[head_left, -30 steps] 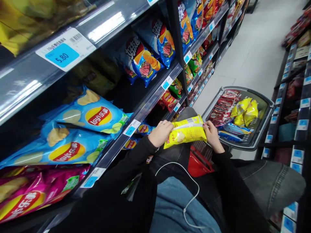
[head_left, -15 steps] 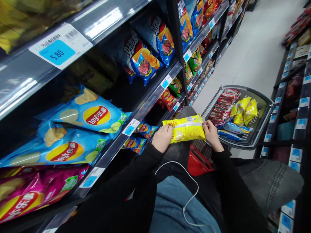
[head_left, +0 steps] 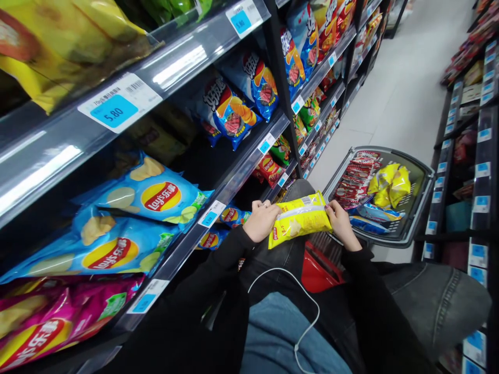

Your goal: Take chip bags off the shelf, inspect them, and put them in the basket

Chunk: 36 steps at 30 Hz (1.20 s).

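A yellow bag of chips is held above my lap, its silvery back seam facing up. My left hand grips its left end, fingers closed on the upper corner. At the opposite end, my right hand pinches the edge between thumb and fingers. Just beyond my right hand stands a grey shopping basket. Inside it lie red snack packs, yellow bags and blue packs.
Shelves on the left carry blue Lay's bags, magenta bags and dark blue chip bags. A shelf edge with price tags runs close to my left arm. Tiled floor stretches ahead, with another shelf at right.
My left hand's grip has shifted to the upper corner, baring the bag's lower left end with its red logo. The bag is tilted slightly more. The camera view has shifted a little.
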Each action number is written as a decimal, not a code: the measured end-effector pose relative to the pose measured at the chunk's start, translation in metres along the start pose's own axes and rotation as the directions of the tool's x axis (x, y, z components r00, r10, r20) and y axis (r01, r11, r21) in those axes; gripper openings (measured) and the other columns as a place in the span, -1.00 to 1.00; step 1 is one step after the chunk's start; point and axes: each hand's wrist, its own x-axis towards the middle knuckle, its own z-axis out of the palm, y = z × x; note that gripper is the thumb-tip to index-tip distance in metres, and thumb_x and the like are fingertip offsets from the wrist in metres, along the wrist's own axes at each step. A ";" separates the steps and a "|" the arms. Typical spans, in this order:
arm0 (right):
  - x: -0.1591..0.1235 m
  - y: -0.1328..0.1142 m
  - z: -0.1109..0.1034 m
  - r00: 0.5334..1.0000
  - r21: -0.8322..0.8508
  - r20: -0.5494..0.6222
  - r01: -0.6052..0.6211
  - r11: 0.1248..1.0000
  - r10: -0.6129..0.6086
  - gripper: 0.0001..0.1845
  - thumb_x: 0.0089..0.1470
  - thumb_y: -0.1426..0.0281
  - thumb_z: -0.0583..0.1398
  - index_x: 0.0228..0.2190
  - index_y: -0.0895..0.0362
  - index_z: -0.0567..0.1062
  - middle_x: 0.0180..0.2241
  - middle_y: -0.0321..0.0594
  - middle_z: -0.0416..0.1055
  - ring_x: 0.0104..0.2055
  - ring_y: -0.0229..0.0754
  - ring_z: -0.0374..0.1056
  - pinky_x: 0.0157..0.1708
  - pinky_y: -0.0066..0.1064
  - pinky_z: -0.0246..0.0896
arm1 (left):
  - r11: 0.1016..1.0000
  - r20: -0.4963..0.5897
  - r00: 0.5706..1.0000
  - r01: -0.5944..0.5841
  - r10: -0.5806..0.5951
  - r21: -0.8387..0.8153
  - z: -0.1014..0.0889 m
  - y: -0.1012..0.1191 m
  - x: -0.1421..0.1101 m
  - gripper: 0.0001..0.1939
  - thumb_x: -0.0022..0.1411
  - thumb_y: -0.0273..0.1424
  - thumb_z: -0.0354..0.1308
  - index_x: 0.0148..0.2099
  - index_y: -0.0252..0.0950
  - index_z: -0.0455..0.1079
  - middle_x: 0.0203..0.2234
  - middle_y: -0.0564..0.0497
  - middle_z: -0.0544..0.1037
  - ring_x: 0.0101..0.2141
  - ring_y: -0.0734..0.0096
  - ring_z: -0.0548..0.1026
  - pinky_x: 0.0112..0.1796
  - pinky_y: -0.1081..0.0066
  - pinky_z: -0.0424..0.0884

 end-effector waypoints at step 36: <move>0.008 0.030 0.019 0.998 0.080 -0.036 -0.054 0.995 0.057 -0.73 0.03 0.17 -0.01 -0.55 0.09 0.20 -0.59 -0.36 0.17 -0.50 -0.26 0.09 -0.46 -0.42 0.01 | 0.812 -0.405 0.738 0.330 -0.540 -0.482 0.047 0.025 -0.030 -0.84 0.21 -0.34 0.01 -0.16 -0.28 0.23 -0.28 -0.06 0.25 -0.23 0.32 0.32 -0.20 0.26 0.36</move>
